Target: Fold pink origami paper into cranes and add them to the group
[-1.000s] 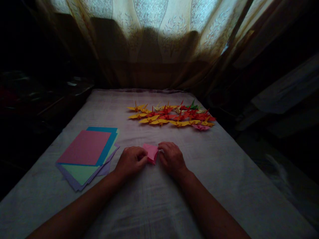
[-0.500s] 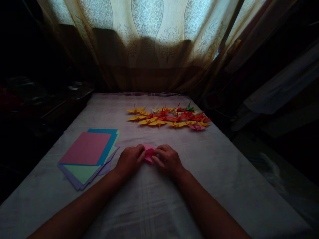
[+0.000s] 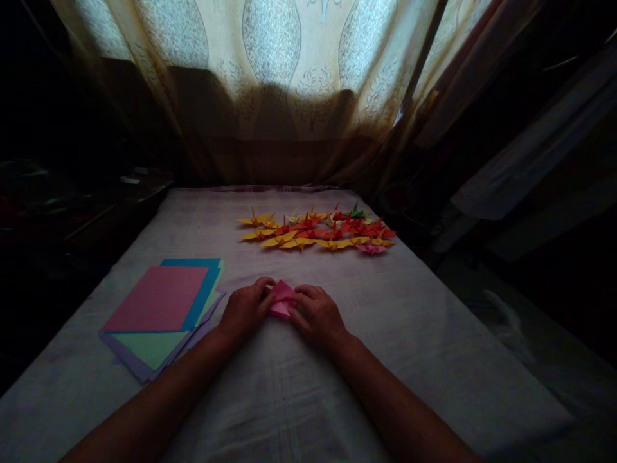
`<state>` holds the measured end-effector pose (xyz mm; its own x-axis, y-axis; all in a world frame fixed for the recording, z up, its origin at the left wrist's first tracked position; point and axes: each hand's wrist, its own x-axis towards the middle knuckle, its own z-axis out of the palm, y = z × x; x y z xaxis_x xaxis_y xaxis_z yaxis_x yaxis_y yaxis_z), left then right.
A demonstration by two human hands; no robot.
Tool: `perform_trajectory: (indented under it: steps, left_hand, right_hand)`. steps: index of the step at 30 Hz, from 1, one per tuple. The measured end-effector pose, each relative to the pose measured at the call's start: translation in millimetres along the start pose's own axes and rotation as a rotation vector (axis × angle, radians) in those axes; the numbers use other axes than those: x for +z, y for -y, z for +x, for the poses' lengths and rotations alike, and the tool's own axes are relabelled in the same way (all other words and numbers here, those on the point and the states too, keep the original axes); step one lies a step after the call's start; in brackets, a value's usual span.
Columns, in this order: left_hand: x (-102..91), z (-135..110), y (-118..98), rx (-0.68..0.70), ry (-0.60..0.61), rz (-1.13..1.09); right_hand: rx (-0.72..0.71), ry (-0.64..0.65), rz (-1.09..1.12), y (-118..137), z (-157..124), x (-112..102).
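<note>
Pink folded paper (image 3: 281, 299) is lying between the two hands on the pale cloth (image 3: 385, 392), near the middle of the table. The left hand (image 3: 245, 308) is pinching its left side, and the right hand (image 3: 318, 315) is gripping its right edge between thumb and fingers; the exact contacts are partly hiding. A fold seems to be taking shape, with one flap standing out from another. The next move is probably calling for lined-up edges, one side steadied and the crease pressed flat. Left of the left hand, a stack of coloured sheets (image 3: 161, 299) is resting; beyond the hands, rows of paper cranes (image 3: 308, 233) are sitting before the curtain (image 3: 270, 116).
</note>
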<state>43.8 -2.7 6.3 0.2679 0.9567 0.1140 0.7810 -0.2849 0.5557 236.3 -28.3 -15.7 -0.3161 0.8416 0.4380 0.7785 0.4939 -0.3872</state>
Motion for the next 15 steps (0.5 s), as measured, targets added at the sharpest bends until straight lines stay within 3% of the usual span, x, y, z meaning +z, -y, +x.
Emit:
perform_trajectory:
  steps: [10, 15]
  left_hand:
    - [-0.4, 8, 8, 0.024, -0.062, -0.062]
    - [-5.8, 16, 8, -0.025, 0.000, -0.094]
  right_hand:
    - [0.064, -0.100, 0.084, -7, -5, 8]
    - [0.320, -0.019, 0.200, -15, 20, 5]
